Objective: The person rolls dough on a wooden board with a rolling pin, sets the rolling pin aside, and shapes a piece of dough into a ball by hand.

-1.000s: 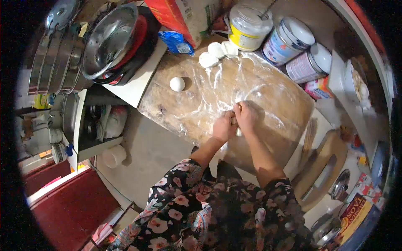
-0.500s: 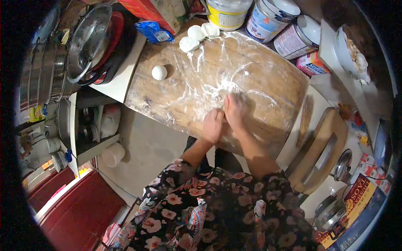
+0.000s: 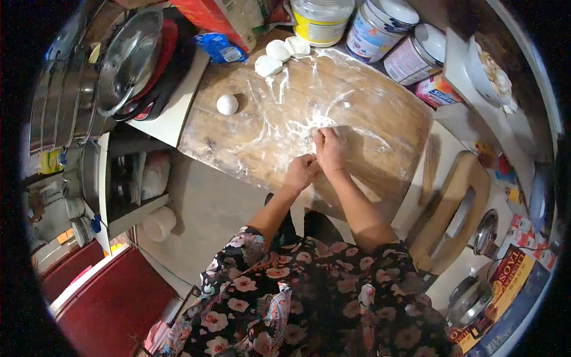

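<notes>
Head view shows a white worktop (image 3: 169, 122), and on it lies a big wooden board (image 3: 256, 128), which is streaked with white flour (image 3: 312, 123). To the left of the board stands a metal pan (image 3: 131, 62), tilted. Along the far edge there are a bucket with yellow label (image 3: 321, 30), a blue tin (image 3: 373, 37) and, beside it, a pink tin (image 3: 407, 64).

Over the near part of the board, the right hand (image 3: 331, 150) and the left hand (image 3: 301, 172) meet, the left one nearer to the body. On both hands the fingers are bent and close together; what they press or hold is hidden, so I cannot tell if they are clamped on something.

Near the far left corner lies a blue packet (image 3: 221, 49). Next to it, three flattened dough pieces (image 3: 269, 66) lie close together in a row. A white dough ball (image 3: 227, 105) sits alone on the left part of the board, well apart from the hands. Smallest is a white crumb (image 3: 348, 105), beyond the right hand.
</notes>
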`<state>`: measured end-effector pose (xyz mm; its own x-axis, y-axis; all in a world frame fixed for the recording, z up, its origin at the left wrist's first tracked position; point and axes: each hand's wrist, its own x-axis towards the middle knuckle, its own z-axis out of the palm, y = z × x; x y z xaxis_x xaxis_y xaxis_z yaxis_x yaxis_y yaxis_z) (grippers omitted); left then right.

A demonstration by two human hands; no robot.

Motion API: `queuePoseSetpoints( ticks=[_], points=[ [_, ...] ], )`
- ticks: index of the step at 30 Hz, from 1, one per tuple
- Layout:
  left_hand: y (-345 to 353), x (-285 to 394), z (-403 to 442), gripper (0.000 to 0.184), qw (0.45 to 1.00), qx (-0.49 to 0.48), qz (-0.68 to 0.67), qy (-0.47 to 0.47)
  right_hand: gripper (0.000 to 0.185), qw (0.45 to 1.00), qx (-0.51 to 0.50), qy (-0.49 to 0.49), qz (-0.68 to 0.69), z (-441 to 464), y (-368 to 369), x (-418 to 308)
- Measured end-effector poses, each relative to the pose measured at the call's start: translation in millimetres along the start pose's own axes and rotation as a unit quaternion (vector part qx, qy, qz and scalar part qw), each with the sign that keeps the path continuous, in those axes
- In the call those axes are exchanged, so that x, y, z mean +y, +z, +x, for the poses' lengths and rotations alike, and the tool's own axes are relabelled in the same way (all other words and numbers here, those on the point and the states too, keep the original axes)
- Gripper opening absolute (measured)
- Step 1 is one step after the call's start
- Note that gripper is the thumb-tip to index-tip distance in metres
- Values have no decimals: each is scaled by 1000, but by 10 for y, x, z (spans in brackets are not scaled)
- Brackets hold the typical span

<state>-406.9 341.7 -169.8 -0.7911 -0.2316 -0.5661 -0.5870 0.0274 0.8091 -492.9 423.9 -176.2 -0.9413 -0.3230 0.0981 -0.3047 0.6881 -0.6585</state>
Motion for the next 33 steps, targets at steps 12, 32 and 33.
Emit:
queuePoseSetpoints(
  ticks=[12,32,33],
  points=[
    [-195,186,400,24,966,127,221,48,17,989,-104,-7,-103,578,267,-140],
    [-334,194,373,35,936,90,267,210,17,995,-10,-60,-75,525,377,-85],
    [-303,201,367,35,936,89,268,212,17,995,-53,-43,-77,536,345,-108]
  ],
)
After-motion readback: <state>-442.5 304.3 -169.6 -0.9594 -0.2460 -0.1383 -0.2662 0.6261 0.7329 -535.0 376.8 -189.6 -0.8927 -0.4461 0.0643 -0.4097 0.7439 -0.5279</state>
